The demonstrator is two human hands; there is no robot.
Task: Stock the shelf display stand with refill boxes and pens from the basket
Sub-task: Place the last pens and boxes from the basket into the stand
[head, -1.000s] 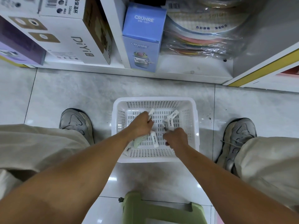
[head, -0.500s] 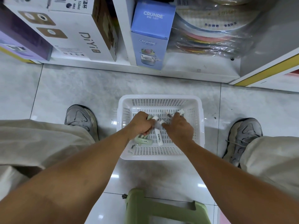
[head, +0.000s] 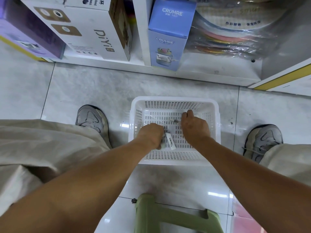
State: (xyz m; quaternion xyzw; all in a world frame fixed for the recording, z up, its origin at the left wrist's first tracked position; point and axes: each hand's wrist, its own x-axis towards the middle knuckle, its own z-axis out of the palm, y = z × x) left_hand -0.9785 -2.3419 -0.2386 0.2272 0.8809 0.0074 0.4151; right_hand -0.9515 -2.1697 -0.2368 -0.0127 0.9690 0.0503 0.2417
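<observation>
Refill boxes (head: 170, 141) poke out of the left hand (head: 151, 136), which grips a small bundle low in the white basket (head: 175, 158) on the floor; farther right, the right hand (head: 193, 126) pinches a thin pen (head: 175, 121) (partly hidden).

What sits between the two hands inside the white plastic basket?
Head view: between the left hand and right hand, a small white labelled refill box lies on the white perforated plastic basket floor, right beside the left hand. Otherwise bare mesh.
</observation>
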